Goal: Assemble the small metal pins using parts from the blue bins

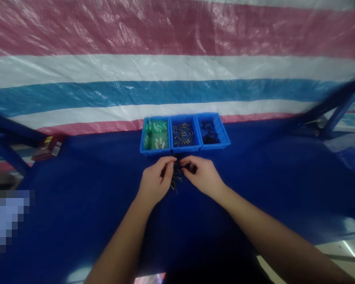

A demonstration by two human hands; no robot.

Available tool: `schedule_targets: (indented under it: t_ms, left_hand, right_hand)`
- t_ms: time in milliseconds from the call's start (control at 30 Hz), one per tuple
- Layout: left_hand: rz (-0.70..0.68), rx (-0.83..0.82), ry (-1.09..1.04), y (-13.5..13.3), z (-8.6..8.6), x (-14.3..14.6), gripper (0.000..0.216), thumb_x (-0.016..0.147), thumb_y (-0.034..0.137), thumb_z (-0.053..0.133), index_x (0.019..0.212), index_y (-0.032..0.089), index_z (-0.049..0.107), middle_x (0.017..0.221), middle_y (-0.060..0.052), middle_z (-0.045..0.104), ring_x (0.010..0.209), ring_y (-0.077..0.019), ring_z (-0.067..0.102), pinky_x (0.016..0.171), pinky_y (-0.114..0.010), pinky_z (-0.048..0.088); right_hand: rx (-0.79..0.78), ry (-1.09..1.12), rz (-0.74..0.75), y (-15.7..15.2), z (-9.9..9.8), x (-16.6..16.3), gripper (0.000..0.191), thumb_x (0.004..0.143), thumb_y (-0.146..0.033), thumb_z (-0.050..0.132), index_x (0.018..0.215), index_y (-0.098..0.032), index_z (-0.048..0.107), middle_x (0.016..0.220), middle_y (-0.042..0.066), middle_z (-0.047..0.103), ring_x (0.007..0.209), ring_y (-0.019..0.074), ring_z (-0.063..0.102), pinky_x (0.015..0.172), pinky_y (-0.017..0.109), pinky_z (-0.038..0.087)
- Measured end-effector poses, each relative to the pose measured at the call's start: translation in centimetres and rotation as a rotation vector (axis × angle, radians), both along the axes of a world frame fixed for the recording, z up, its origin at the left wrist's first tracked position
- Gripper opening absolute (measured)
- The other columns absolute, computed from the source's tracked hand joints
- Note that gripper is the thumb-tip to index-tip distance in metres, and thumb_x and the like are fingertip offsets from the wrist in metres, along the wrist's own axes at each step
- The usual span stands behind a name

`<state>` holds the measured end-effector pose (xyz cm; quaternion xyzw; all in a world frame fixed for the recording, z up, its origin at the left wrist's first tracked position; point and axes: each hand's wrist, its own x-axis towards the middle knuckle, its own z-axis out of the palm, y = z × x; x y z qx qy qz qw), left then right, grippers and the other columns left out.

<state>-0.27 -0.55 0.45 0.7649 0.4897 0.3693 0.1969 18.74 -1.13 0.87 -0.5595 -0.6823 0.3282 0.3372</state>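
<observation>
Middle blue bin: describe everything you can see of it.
The middle blue bin is a small open-topped rectangular tray, plastic by its look, standing upright in a row of three, its side walls close against the left bin and right bin. It rests on the blue cloth. Inside lies a loose heap of thin dark pins with brassy ends. The left hand and right hand work just in front, not touching it.

My tabletop (77, 205) is dark blue. The big plastic sheet (177, 67) has pink, white and blue stripes. My three small plastic bins (185, 149) are bright blue, holding green bits (156, 136), gold pins (182, 135) and black bits (209, 132).
</observation>
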Motion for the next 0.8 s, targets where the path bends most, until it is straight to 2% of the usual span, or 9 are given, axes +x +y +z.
schedule_targets:
  t_ms: [200,333,433,533,667,800]
  left_hand:
    - [-0.001,-0.002,-0.021,0.00,-0.34,0.05,0.022,0.100,0.026,0.052,0.112,0.022,0.069,0.084,0.000,0.075,0.065,-0.0099,0.068,0.070,-0.020,0.056]
    - [-0.005,-0.017,-0.032,-0.01,-0.44,0.07,0.021,0.099,0.026,0.053,0.113,0.022,0.069,0.086,0.000,0.075,0.065,-0.0098,0.068,0.067,-0.020,0.055]
    - [-0.004,-0.011,-0.040,0.03,-0.34,0.19,0.019,0.097,0.025,0.057,0.112,0.023,0.069,0.089,0.000,0.075,0.071,-0.0113,0.069,0.070,-0.022,0.056]
    - [-0.007,0.021,-0.096,0.10,-0.19,0.37,0.019,0.093,0.022,0.062,0.111,0.023,0.069,0.098,-0.002,0.074,0.075,-0.0115,0.069,0.072,-0.023,0.057]
    - [-0.027,0.014,-0.148,0.17,-0.19,0.52,0.018,0.093,0.021,0.062,0.110,0.022,0.069,0.102,-0.003,0.074,0.072,-0.0107,0.068,0.072,-0.024,0.058]
    - [-0.043,0.009,-0.171,0.22,-0.44,0.50,0.017,0.095,0.020,0.061,0.109,0.022,0.070,0.099,-0.003,0.075,0.075,-0.0116,0.069,0.074,-0.024,0.059]
  right_hand:
    - [0.051,-0.066,0.040,0.01,-0.42,-0.09,0.025,0.084,-0.009,0.063,0.099,-0.024,0.073,0.092,0.000,0.077,0.072,0.0154,0.065,0.071,0.031,0.051]
    - [0.060,-0.010,0.034,-0.06,-0.35,-0.22,0.021,0.085,-0.011,0.062,0.097,-0.025,0.073,0.093,0.000,0.077,0.071,0.0152,0.065,0.070,0.030,0.051]
    - [0.056,0.119,-0.026,-0.24,-0.04,-0.37,0.014,0.086,-0.017,0.065,0.094,-0.025,0.073,0.082,-0.001,0.072,0.065,0.0139,0.062,0.065,0.029,0.049]
    - [-0.037,0.341,-0.062,-0.34,0.32,-0.53,0.007,0.085,-0.025,0.070,0.091,-0.023,0.071,0.069,-0.003,0.063,0.057,0.0120,0.054,0.058,0.027,0.044]
    - [-0.164,0.617,-0.054,-0.05,0.38,-0.57,0.016,0.081,-0.034,0.076,0.085,-0.022,0.067,0.073,-0.002,0.065,0.055,0.0096,0.049,0.052,0.025,0.039]
    - [-0.223,0.693,-0.065,0.33,0.13,-0.44,0.020,0.079,-0.036,0.078,0.083,-0.022,0.065,0.075,-0.002,0.066,0.054,0.0088,0.049,0.050,0.024,0.038]
